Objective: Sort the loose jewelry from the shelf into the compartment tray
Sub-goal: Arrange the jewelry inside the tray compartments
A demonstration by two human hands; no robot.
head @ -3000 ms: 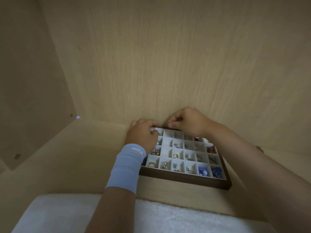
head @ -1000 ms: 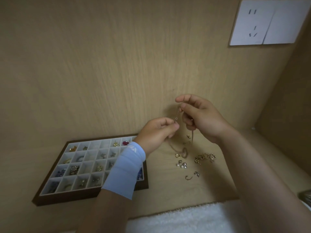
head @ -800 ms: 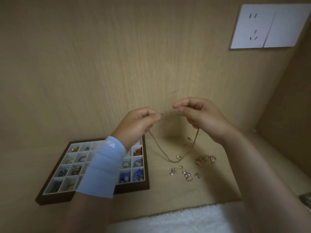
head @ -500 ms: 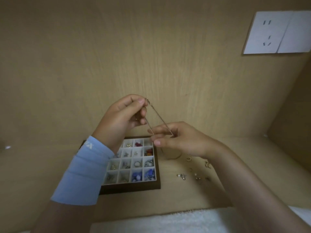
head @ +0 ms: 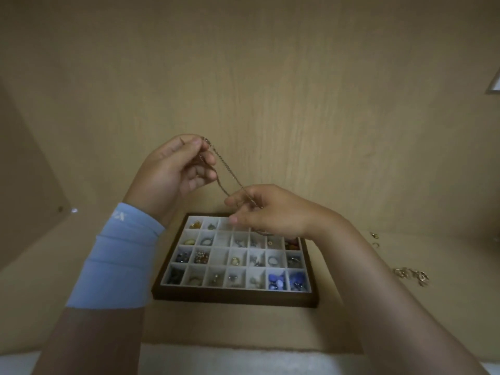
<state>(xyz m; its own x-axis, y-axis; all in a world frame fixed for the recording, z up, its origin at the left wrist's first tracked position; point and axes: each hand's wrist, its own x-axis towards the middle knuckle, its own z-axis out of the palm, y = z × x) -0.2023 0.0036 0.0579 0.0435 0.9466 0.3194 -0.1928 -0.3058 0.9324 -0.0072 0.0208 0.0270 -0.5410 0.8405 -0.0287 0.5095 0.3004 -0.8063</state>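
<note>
Holding the chain [head: 230,173] over the tray [head: 235,297], pinched in left hand [head: 173,169] and right hand [head: 270,212] grips; next, coil slack into a free compartment.

Both hands raised before the body. The left hand [head: 173,169], the higher one, has curled fingers, thumb and forefinger pinching one end of a thin chain [head: 230,174]; its wrist wears a pale blue sleeve [head: 116,255]. The right hand [head: 270,212], lower, knuckles up, pinches the same chain; forearm bare
</note>
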